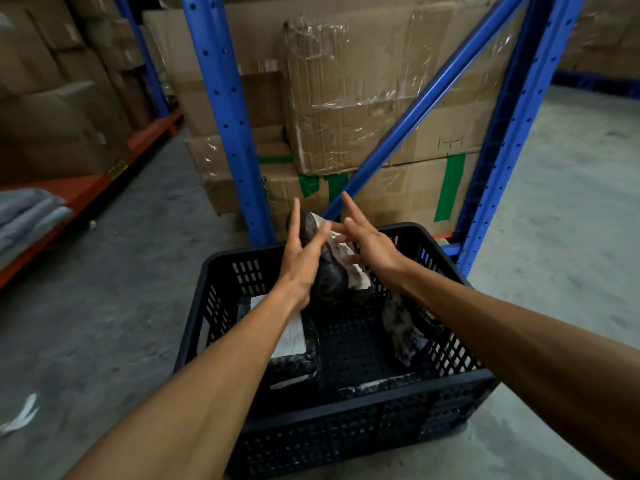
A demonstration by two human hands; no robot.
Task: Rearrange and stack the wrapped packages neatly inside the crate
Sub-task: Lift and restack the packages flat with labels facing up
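Left hand (304, 252) and right hand (367, 244), fingers splayed, press a black plastic-wrapped package (332, 271) between palms above black slotted plastic crate (346, 427).

We see a dim, cool-toned wide-angle frame, brighter on the floor (571, 209) at right, glare on the taped boxes (346, 98), deep shadow inside the crate (363, 420), rack posts (221, 109) bowing toward the edges, corners smeared with motion blur.
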